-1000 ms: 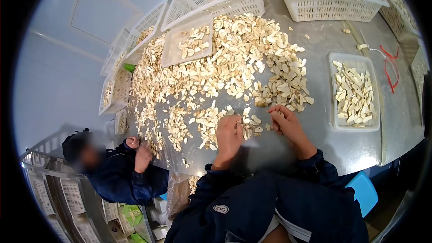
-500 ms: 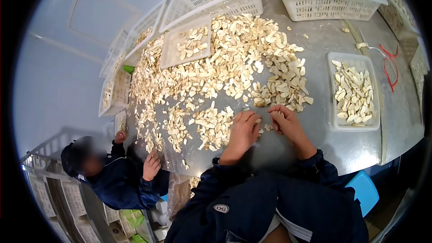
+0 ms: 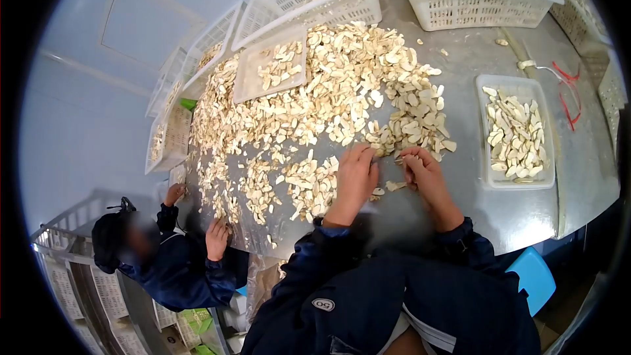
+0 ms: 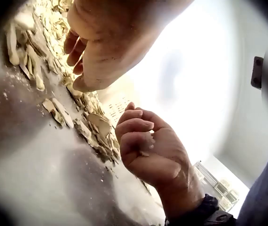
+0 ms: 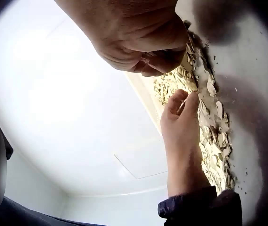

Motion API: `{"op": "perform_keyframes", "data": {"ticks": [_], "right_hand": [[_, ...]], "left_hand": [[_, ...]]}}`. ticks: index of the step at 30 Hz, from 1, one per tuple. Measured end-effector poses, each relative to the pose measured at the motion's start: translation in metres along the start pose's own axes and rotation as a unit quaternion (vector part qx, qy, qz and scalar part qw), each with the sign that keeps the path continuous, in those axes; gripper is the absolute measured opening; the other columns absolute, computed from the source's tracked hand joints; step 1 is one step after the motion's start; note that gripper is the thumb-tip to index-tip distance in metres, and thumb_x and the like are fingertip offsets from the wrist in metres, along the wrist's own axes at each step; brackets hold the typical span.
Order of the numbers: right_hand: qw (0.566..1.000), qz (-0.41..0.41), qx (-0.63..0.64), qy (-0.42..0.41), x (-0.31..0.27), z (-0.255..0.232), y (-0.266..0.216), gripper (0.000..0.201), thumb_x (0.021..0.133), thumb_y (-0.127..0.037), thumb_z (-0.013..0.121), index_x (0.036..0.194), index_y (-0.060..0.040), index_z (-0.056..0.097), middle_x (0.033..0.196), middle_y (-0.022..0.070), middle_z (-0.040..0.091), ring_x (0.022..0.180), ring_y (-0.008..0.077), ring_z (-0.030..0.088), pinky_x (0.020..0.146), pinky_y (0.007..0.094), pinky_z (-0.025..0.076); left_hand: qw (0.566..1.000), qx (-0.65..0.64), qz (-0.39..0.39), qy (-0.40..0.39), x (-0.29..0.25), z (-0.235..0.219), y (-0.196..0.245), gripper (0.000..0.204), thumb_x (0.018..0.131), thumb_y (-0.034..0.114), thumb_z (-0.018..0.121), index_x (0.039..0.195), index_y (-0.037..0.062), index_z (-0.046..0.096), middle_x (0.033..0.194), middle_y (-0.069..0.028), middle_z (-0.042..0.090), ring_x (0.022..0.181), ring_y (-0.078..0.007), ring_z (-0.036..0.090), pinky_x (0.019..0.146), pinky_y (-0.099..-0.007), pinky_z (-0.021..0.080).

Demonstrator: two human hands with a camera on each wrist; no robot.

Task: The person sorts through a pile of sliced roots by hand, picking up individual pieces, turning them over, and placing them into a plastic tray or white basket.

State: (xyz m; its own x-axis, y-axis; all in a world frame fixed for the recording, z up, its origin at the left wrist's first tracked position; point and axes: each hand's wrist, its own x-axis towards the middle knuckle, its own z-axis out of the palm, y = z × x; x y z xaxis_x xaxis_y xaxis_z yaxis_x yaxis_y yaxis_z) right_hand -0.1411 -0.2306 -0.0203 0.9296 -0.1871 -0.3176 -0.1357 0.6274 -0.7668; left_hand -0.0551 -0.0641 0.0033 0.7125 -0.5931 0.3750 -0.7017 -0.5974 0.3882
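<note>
Pale dried slices (image 3: 309, 187), like cut mushroom, lie in heaps on the metal table. My left hand (image 3: 355, 181) reaches over the near edge of the large heap (image 3: 417, 118). Its fingertips hang down right at the slices, and the left wrist view shows a gap between thumb and fingers. To its right, my right hand (image 3: 427, 181) is curled, palm up, round some pale pieces (image 4: 148, 141), largely hidden by the fingers. A loose slice (image 3: 395, 185) lies between the two hands.
A clear tray of slices (image 3: 516, 131) stands at the right, near a red string (image 3: 573, 118). Another tray (image 3: 269, 66) rests on the heap. White baskets (image 3: 486, 6) line the back. At the left, another person (image 3: 177, 256) works at the table edge.
My left hand has moved right, then forward to the slices at the heap's edge. My right hand has barely shifted. The other person's hands have moved apart.
</note>
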Motion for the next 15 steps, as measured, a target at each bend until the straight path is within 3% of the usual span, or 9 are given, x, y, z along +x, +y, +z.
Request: {"op": "perform_keyframes", "data": {"ticks": [1,4,7,10,13,15], "right_hand": [[1.0,-0.001,0.003,0.001,0.0,-0.001,-0.001,0.013,0.099,-0.014,0.055,0.109,-0.0084,0.062,0.072,-0.0037,0.053,0.054,0.0036,0.045,0.047,0.0208,0.032],[1.0,-0.005,0.009,0.009,-0.002,0.001,-0.005,0.012,0.1,-0.014,0.055,0.109,-0.0085,0.061,0.072,-0.0039,0.053,0.054,0.0036,0.045,0.047,0.0207,0.032],[1.0,-0.011,0.016,0.002,-0.002,0.001,-0.004,0.013,0.1,-0.015,0.056,0.109,-0.0085,0.061,0.073,-0.004,0.053,0.054,0.0035,0.045,0.047,0.0208,0.031],[1.0,-0.009,0.026,-0.006,-0.002,0.002,-0.004,0.013,0.1,-0.016,0.056,0.11,-0.0083,0.061,0.073,-0.0042,0.052,0.055,0.0033,0.045,0.047,0.0208,0.031],[1.0,-0.007,0.021,-0.009,-0.003,0.003,-0.004,0.014,0.1,-0.016,0.056,0.11,-0.0082,0.061,0.072,-0.0043,0.052,0.055,0.0033,0.045,0.047,0.0207,0.031],[1.0,-0.001,0.012,-0.012,-0.003,0.003,-0.004,0.013,0.1,-0.016,0.056,0.11,-0.0082,0.061,0.072,-0.0043,0.053,0.055,0.0033,0.045,0.047,0.0208,0.031]], "left_hand": [[1.0,0.002,0.023,-0.009,0.006,0.004,0.0,0.035,0.078,0.002,0.07,0.112,0.0035,0.064,0.117,-0.0138,0.063,0.103,-0.0373,0.06,0.089,-0.0434,0.05],[0.999,-0.004,0.031,-0.008,0.015,0.019,-0.002,0.032,0.077,0.001,0.071,0.109,0.0038,0.066,0.112,-0.0129,0.065,0.1,-0.036,0.061,0.086,-0.0423,0.051],[0.999,-0.019,-0.004,-0.026,0.011,0.023,-0.006,0.029,0.077,0.0,0.072,0.105,0.0046,0.068,0.105,-0.0127,0.067,0.094,-0.0358,0.063,0.08,-0.0416,0.053],[0.998,-0.061,0.0,-0.003,0.003,0.021,-0.012,0.021,0.08,0.002,0.073,0.1,0.0046,0.068,0.095,-0.0112,0.067,0.077,-0.0285,0.066,0.069,-0.0351,0.054],[0.977,-0.162,-0.14,-0.015,-0.015,0.016,-0.012,0.014,0.086,0.003,0.073,0.098,0.003,0.067,0.085,-0.0059,0.066,0.066,-0.0136,0.062,0.063,-0.0265,0.05],[0.965,-0.198,-0.17,-0.013,-0.026,0.019,-0.022,0.01,0.09,0.004,0.071,0.098,0.0026,0.066,0.082,-0.001,0.064,0.065,-0.0063,0.057,0.061,-0.0225,0.047]]}}
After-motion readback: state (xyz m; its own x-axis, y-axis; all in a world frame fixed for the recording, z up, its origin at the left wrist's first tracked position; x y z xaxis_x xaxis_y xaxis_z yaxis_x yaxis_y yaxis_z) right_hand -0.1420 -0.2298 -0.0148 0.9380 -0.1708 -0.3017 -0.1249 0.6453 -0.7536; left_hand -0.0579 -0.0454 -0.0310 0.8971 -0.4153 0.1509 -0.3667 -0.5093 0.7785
